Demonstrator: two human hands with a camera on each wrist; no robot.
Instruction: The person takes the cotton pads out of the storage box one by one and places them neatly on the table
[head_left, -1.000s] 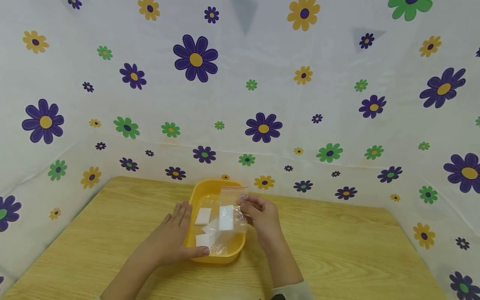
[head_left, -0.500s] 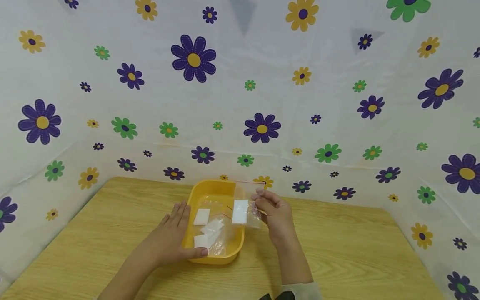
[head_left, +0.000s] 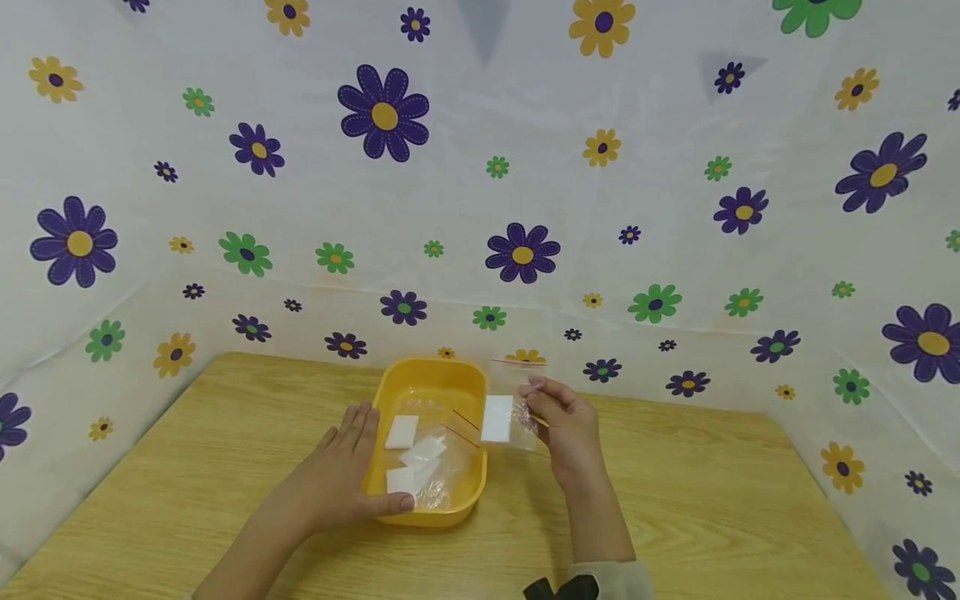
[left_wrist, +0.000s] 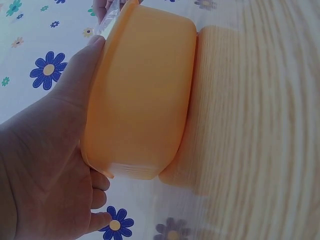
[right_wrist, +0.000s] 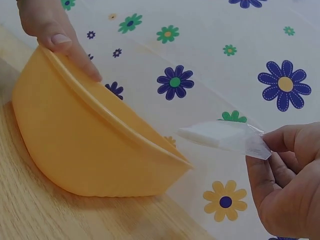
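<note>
Clear bag (head_left: 517, 415), white slab (head_left: 497, 418) inside, aloft

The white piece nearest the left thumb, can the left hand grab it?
Probably yes: the left hand rests on the yellow plastic tub close by, and no lid covers that white piece.

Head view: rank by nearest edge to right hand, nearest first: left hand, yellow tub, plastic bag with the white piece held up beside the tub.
From the right hand:
1. Plastic bag: pinched in its fingers.
2. Yellow tub: left of the bag, on the table.
3. Left hand: farthest, at the tub's left side.
</note>
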